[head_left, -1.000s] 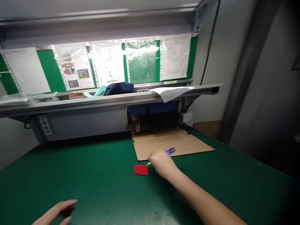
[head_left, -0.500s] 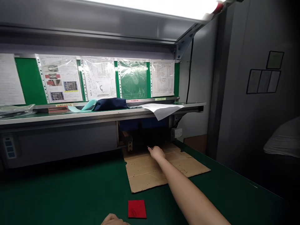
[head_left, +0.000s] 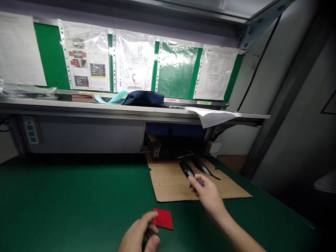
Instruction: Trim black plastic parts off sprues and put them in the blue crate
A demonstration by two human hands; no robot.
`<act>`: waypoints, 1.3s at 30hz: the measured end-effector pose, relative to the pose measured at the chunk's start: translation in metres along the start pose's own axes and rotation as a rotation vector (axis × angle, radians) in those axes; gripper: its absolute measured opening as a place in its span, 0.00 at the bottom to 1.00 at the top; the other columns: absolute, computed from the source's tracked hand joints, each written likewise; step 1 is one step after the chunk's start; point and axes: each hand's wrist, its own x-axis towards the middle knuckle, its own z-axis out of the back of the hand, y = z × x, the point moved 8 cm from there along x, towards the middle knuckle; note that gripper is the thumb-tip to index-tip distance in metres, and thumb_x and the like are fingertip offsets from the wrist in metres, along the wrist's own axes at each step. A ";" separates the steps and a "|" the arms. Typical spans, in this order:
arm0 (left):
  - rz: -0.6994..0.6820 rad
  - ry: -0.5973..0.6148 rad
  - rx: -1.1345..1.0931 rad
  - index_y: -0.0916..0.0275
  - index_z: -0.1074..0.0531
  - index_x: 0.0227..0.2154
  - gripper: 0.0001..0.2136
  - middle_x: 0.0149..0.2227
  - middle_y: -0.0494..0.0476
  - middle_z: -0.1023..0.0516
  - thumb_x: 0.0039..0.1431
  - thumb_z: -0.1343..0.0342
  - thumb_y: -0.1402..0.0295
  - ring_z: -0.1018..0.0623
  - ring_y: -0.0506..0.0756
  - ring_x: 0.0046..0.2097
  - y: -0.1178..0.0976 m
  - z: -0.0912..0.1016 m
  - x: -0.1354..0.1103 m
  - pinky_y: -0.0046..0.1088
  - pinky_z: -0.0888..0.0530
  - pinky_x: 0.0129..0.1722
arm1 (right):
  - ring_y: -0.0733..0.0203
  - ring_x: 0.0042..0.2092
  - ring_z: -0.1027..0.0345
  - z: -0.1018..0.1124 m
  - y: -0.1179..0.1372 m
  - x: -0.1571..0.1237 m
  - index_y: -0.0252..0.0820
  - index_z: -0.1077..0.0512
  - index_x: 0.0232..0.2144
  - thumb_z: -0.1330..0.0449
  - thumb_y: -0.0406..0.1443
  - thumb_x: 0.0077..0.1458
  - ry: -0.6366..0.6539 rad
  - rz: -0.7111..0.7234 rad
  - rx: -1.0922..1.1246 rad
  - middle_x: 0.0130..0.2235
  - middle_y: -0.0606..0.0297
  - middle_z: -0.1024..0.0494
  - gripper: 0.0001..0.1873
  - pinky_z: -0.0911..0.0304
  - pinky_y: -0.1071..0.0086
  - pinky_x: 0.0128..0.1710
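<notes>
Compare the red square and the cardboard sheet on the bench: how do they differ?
The red square is far smaller than the cardboard sheet. The red square has clean straight edges and a smooth bright face, while the cardboard sheet is dull brown with uneven, notched edges. Two dark curved pieces lie on the cardboard sheet; the red square carries none, though the left hand is at its corner. Both lie flat on the green bench top.

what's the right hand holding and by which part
The right hand pinches something small and blue; too hidden to tell what, or which part.
</notes>
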 end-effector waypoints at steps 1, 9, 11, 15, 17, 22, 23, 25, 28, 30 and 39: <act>0.035 -0.062 -0.146 0.46 0.43 0.60 0.32 0.44 0.60 0.24 0.55 0.54 0.40 0.25 0.61 0.42 -0.001 0.008 0.000 0.39 0.30 0.45 | 0.64 0.24 0.43 -0.009 0.008 -0.022 0.41 0.35 0.29 0.42 0.50 0.57 0.052 0.035 0.001 0.24 0.69 0.34 0.19 0.47 0.74 0.22; 0.211 -0.455 -1.124 0.52 0.48 0.62 0.21 0.45 0.59 0.27 0.67 0.61 0.60 0.25 0.57 0.43 -0.010 0.050 -0.013 0.38 0.26 0.43 | 0.59 0.30 0.39 -0.123 0.083 -0.155 0.42 0.32 0.31 0.45 0.37 0.54 0.514 0.956 -0.287 0.29 0.64 0.29 0.05 0.48 0.67 0.30; 0.153 -0.476 -1.220 0.56 0.40 0.59 0.19 0.33 0.53 0.29 0.66 0.54 0.67 0.28 0.52 0.32 -0.016 0.055 -0.014 0.33 0.27 0.38 | 0.59 0.29 0.41 -0.130 0.083 -0.162 0.41 0.31 0.31 0.41 0.41 0.54 0.581 1.051 -0.295 0.27 0.66 0.31 0.08 0.48 0.67 0.30; 0.057 -0.071 -1.428 0.63 0.34 0.55 0.19 0.23 0.46 0.38 0.64 0.48 0.61 0.38 0.46 0.21 -0.031 0.038 -0.003 0.25 0.35 0.25 | 0.56 0.39 0.36 -0.110 0.049 -0.112 0.43 0.30 0.40 0.38 0.46 0.58 0.577 0.758 -0.393 0.37 0.63 0.27 0.15 0.42 0.66 0.40; 0.059 0.155 -1.472 0.64 0.34 0.55 0.20 0.21 0.45 0.39 0.64 0.49 0.59 0.43 0.45 0.18 -0.036 0.026 -0.002 0.24 0.38 0.21 | 0.52 0.47 0.37 -0.089 0.021 -0.074 0.45 0.31 0.46 0.43 0.43 0.62 0.462 0.568 -0.547 0.45 0.60 0.28 0.13 0.42 0.62 0.46; 0.126 0.342 -1.508 0.67 0.38 0.58 0.21 0.20 0.45 0.39 0.66 0.55 0.62 0.49 0.43 0.15 -0.046 0.010 -0.011 0.22 0.41 0.19 | 0.46 0.45 0.36 -0.070 -0.025 -0.031 0.43 0.29 0.43 0.43 0.41 0.59 0.410 0.382 -0.704 0.42 0.57 0.29 0.12 0.40 0.55 0.44; 0.130 0.353 -1.520 0.68 0.38 0.59 0.22 0.20 0.45 0.39 0.66 0.55 0.63 0.50 0.43 0.14 -0.048 0.009 -0.013 0.22 0.41 0.19 | 0.46 0.46 0.37 -0.071 -0.024 -0.032 0.44 0.29 0.43 0.43 0.42 0.59 0.404 0.388 -0.699 0.43 0.57 0.29 0.12 0.41 0.55 0.45; 0.135 0.371 -1.541 0.70 0.38 0.59 0.22 0.19 0.45 0.39 0.66 0.57 0.63 0.51 0.42 0.13 -0.050 0.007 -0.016 0.21 0.42 0.17 | 0.48 0.48 0.38 -0.077 -0.015 -0.041 0.47 0.31 0.46 0.42 0.42 0.60 0.425 0.436 -0.667 0.45 0.60 0.31 0.13 0.42 0.56 0.48; 0.145 0.391 -1.560 0.70 0.38 0.59 0.22 0.18 0.45 0.39 0.67 0.59 0.64 0.52 0.42 0.12 -0.051 0.006 -0.018 0.20 0.42 0.16 | 0.50 0.49 0.39 -0.094 0.001 -0.064 0.50 0.31 0.46 0.35 0.39 0.55 0.561 0.537 -0.600 0.46 0.63 0.31 0.16 0.42 0.59 0.49; 0.151 0.395 -1.561 0.70 0.38 0.59 0.22 0.18 0.45 0.40 0.67 0.61 0.64 0.52 0.42 0.12 -0.050 0.006 -0.019 0.20 0.42 0.16 | 0.51 0.48 0.38 -0.101 0.005 -0.074 0.49 0.30 0.43 0.33 0.35 0.52 0.627 0.557 -0.588 0.44 0.64 0.30 0.16 0.41 0.59 0.48; 0.325 0.227 -1.263 0.61 0.26 0.44 0.16 0.17 0.44 0.41 0.60 0.45 0.56 0.42 0.46 0.16 -0.009 -0.006 -0.009 0.24 0.39 0.21 | 0.54 0.53 0.40 -0.081 0.044 -0.088 0.46 0.41 0.56 0.51 0.37 0.67 0.432 0.755 -0.143 0.53 0.56 0.37 0.17 0.39 0.63 0.52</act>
